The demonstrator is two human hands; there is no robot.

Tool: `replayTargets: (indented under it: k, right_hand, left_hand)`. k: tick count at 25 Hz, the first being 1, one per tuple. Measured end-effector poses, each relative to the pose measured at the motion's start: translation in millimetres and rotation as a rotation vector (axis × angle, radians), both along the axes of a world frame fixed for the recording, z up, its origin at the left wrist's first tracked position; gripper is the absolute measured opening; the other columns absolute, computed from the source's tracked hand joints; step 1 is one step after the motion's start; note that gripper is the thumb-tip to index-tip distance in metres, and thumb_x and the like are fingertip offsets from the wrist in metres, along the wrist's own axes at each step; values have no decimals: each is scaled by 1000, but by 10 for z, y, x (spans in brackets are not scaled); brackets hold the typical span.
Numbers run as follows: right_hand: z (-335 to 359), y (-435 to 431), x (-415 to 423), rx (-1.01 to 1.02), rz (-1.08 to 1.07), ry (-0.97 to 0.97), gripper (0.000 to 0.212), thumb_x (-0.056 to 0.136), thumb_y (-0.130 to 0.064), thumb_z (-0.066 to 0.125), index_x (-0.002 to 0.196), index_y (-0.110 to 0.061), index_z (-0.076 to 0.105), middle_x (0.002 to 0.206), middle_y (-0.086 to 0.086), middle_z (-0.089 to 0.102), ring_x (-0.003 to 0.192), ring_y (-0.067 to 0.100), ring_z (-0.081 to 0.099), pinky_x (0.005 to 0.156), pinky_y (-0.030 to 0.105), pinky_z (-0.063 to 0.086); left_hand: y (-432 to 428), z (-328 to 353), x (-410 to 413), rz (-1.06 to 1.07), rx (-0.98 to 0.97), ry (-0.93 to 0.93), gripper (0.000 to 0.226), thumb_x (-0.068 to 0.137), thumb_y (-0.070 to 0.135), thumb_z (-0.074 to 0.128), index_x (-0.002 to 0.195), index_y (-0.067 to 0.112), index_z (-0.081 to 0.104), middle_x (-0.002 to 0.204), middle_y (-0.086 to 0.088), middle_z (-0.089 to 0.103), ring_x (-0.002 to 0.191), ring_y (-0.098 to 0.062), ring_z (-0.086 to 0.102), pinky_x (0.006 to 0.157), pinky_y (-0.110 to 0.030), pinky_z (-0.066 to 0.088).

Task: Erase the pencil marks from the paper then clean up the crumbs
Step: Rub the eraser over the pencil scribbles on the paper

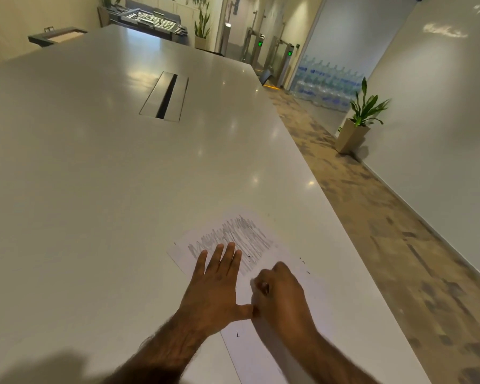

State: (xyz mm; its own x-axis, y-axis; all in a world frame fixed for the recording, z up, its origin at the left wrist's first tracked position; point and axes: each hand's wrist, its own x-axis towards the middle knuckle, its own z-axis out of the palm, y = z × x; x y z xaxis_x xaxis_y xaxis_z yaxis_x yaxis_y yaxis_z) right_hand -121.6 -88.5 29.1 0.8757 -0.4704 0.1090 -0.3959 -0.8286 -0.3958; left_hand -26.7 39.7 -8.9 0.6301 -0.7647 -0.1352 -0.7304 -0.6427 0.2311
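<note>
Paper (263, 353) is pinned by the flat left hand (216, 289); an apparent eraser (255, 284) is clutched in the right hand (284, 300), pencil marks (244, 234) just ahead.

Long white table (94, 162): recessed metal cable hatch (165, 97) in its middle. Right of table: mottled brown carpet (385, 231), potted plant (358, 120) against glossy white wall (441, 92). Beyond table's far end: foosball table (150, 19), turnstiles (261, 42) with green lights, stacked water bottles (327, 81).

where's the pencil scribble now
Head view: the scribble fills the far end of the paper, its near edge under the left hand, by the table edge at right.
</note>
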Motion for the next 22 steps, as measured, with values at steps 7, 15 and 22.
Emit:
replayTargets:
  k: [7,15,22]
  right_hand:
    - [160,-650,665,14,-226,-75,16,86,-8,62,73,-15,68,82,1,59,67,11,57,50,17,36]
    - [40,-413,604,-17,-72,-51,14,91,-9,63,81,-15,72,82,0,61,66,6,56,56,8,35]
    - [76,-467,625,-10,-106,-13,11,90,-13,67,80,-15,74,83,3,66,68,9,59,54,13,35]
  left_hand:
    - [-9,4,18,5,6,35,133,51,103,-6,155,23,-29,160,2,-40,149,-22,-36,121,-51,-22]
    - [-9,11,17,-11,4,41,135,50,103,-7,156,21,-29,159,1,-41,148,-22,-37,122,-52,-19]
    - [-7,15,10,-1,-5,26,135,54,103,-5,158,20,-25,162,-1,-37,150,-23,-35,122,-52,-18]
